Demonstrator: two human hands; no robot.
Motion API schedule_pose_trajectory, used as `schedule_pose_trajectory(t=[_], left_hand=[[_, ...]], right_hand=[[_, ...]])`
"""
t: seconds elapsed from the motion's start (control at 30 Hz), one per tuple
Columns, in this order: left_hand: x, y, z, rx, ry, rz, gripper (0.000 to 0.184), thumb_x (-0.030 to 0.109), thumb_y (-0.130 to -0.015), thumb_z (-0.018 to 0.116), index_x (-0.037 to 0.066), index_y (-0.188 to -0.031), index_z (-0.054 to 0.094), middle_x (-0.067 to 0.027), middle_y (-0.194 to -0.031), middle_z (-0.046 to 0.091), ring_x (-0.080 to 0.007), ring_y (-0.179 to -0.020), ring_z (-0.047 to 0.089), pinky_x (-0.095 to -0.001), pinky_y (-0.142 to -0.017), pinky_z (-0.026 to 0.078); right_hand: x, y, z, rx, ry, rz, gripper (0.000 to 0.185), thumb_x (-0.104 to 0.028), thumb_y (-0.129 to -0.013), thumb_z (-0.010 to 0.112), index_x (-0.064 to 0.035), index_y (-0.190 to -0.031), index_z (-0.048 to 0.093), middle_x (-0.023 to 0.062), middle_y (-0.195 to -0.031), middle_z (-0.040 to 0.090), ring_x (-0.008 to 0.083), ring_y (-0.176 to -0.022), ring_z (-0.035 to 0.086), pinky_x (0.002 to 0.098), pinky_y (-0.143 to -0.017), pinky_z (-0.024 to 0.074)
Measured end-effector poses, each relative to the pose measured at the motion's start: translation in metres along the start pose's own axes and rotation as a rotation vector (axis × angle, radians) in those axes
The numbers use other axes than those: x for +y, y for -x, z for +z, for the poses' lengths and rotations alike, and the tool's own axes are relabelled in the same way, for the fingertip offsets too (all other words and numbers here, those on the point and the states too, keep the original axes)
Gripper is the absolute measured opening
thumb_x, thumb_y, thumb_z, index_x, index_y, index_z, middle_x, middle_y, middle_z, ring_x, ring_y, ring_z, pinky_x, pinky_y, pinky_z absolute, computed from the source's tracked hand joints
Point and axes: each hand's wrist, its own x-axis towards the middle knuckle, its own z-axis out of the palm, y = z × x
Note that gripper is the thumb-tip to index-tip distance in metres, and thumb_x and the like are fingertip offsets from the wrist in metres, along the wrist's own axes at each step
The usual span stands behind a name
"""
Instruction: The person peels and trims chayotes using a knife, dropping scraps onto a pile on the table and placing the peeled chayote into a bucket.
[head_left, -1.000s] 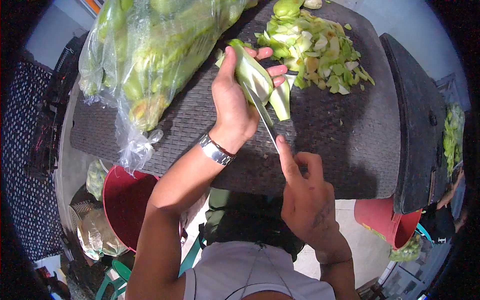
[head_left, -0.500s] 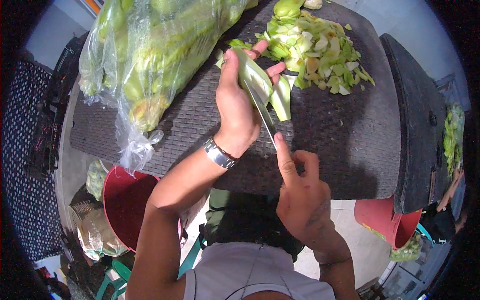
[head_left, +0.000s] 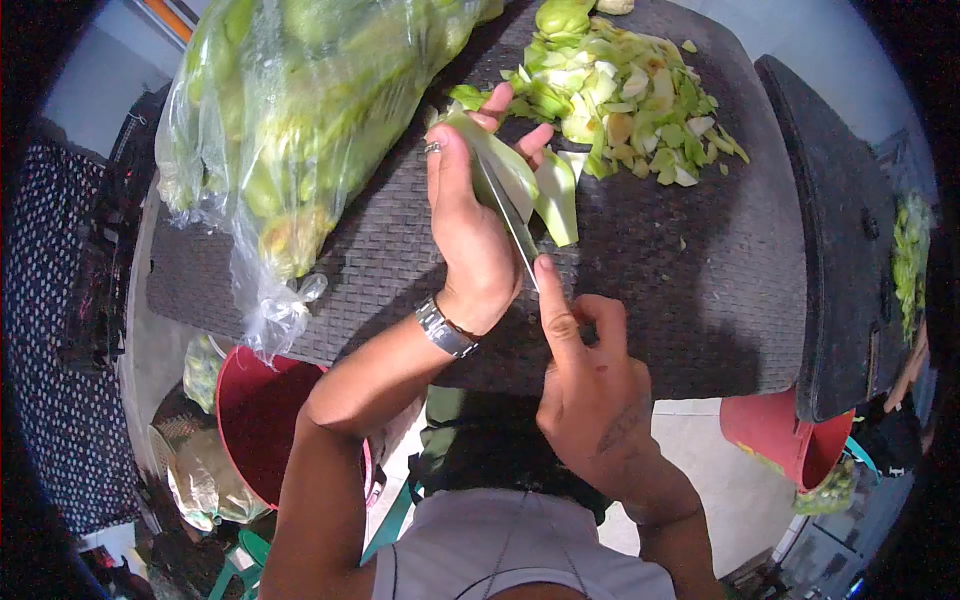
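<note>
A thin knife (head_left: 518, 235) slants against the pale green vegetable (head_left: 514, 178).

A dark table (head_left: 690, 310) with a woven-pattern surface carries a clear plastic bag (head_left: 310, 130) of green vegetables along its left edge, the tied end at the near edge. A pile of green and pale peelings (head_left: 640, 105) lies towards the far right corner.

The left hand (head_left: 478, 240) wears a silver-toned ring (head_left: 432, 148), with a silver link-band wristwatch (head_left: 447, 328) behind it; the right hand (head_left: 590, 385) bears a dark tattoo-like marking (head_left: 620, 432); white sleeveless top (head_left: 450, 545) with dark edging, thin necklace (head_left: 512, 528), dark green lower garment (head_left: 490, 440)
</note>
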Motion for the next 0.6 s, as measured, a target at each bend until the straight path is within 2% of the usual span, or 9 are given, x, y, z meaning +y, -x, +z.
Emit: schedule_pose_trajectory(t=[0.13, 0.23, 0.37, 0.43, 0.47, 0.6], left_hand=[[-0.002, -0.002, -0.002, 0.000, -0.029, 0.068, 0.043, 0.046, -0.111, 0.037, 0.006, -0.120, 0.049, -0.0193, -0.149, 0.048, -0.0319, -0.114, 0.065, -0.0421, -0.093, 0.055], [-0.004, -0.005, -0.003, -0.019, -0.083, 0.106, 0.046, 0.049, -0.111, 0.037, 0.006, -0.121, 0.049, -0.0200, -0.149, 0.049, -0.0314, -0.109, 0.068, -0.0412, -0.089, 0.056], [0.008, -0.002, 0.008, -0.015, -0.181, 0.069, 0.042, 0.046, -0.112, 0.038, 0.005, -0.117, 0.049, -0.0195, -0.134, 0.059, -0.0272, -0.090, 0.072, -0.0367, -0.074, 0.059], [0.010, -0.001, 0.009, -0.023, -0.264, 0.054, 0.039, 0.043, -0.112, 0.039, 0.005, -0.115, 0.049, -0.0185, -0.125, 0.064, -0.0244, -0.080, 0.073, -0.0342, -0.067, 0.059], [0.006, -0.003, 0.007, -0.010, -0.280, 0.061, 0.051, 0.051, -0.110, 0.039, 0.002, -0.114, 0.052, -0.0188, -0.113, 0.067, -0.0294, -0.077, 0.073, -0.0401, -0.067, 0.060], [0.004, -0.005, 0.004, -0.051, -0.372, 0.076, 0.049, 0.049, -0.111, 0.040, 0.002, -0.111, 0.054, -0.0188, -0.106, 0.069, -0.0296, -0.074, 0.073, -0.0393, -0.065, 0.060]], right_hand=[[-0.002, -0.001, -0.001, -0.006, -0.016, 0.004, 0.087, 0.007, -0.081, 0.057, -0.0162, -0.161, 0.033, 0.0232, -0.119, 0.052, 0.0434, -0.083, 0.069, 0.0502, -0.072, 0.0602], [-0.002, -0.002, 0.000, 0.015, -0.040, 0.001, 0.084, 0.007, -0.083, 0.056, -0.0163, -0.160, 0.035, 0.0223, -0.117, 0.053, 0.0424, -0.083, 0.069, 0.0499, -0.071, 0.0600], [0.006, -0.002, -0.003, 0.073, -0.125, -0.020, 0.073, 0.005, -0.088, 0.056, -0.0143, -0.157, 0.044, 0.0199, -0.111, 0.058, 0.0393, -0.083, 0.069, 0.0464, -0.072, 0.0584], [0.014, -0.003, -0.009, 0.034, -0.166, -0.040, 0.078, 0.002, -0.088, 0.059, -0.0195, -0.159, 0.037, 0.0212, -0.112, 0.056, 0.0431, -0.085, 0.069, 0.0498, -0.074, 0.0604], [0.017, -0.003, -0.011, 0.014, -0.187, -0.050, 0.081, 0.000, -0.088, 0.060, -0.0220, -0.161, 0.033, 0.0218, -0.113, 0.055, 0.0450, -0.087, 0.069, 0.0515, -0.075, 0.0615], [0.020, -0.004, -0.016, 0.038, -0.324, -0.038, 0.070, 0.001, -0.092, 0.057, -0.0178, -0.158, 0.041, 0.0227, -0.108, 0.058, 0.0429, -0.088, 0.068, 0.0499, -0.074, 0.0590]])
